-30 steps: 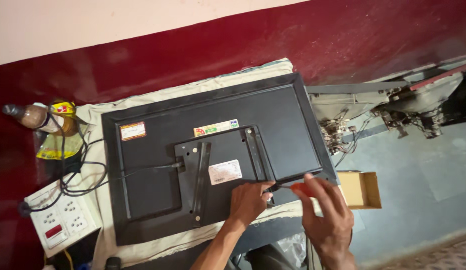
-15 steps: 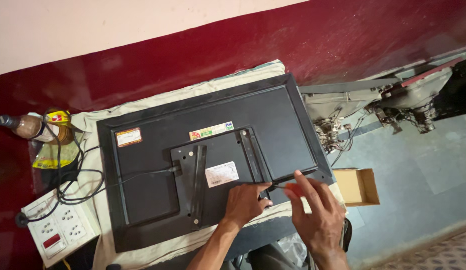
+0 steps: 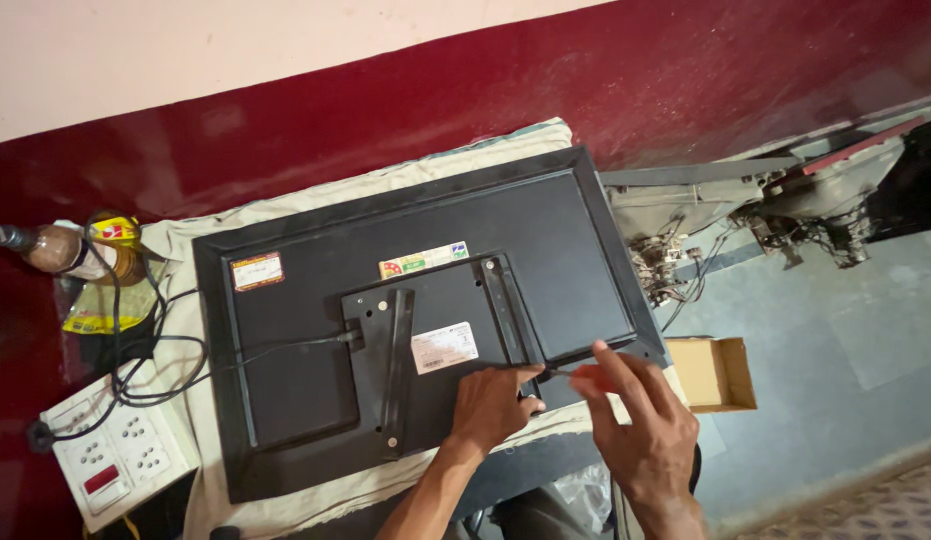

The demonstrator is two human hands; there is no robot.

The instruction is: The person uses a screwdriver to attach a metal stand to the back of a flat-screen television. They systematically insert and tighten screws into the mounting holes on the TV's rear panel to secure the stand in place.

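A black flat television (image 3: 286, 340) lies face down on a pale cloth (image 3: 316, 200), its back panel up with two metal mounting brackets (image 3: 398, 365) screwed on. My left hand (image 3: 494, 405) presses on the lower edge of the back panel beside the right bracket. My right hand (image 3: 641, 425) holds a thin screwdriver (image 3: 564, 371) whose tip points at the panel just above my left hand's fingers. A black power cable (image 3: 276, 350) runs from the panel's middle toward the left.
A white power strip (image 3: 121, 455) with several sockets sits at the lower left, cables coiled above it. A bottle (image 3: 66, 250) and a yellow packet (image 3: 111, 300) lie at the left. An open cardboard box (image 3: 721, 372) sits right of the television; dismantled machinery (image 3: 786, 200) lies beyond.
The view has shifted a little, so the television sits lower and further left. My right hand has moved in closer to my left hand with the screwdriver.
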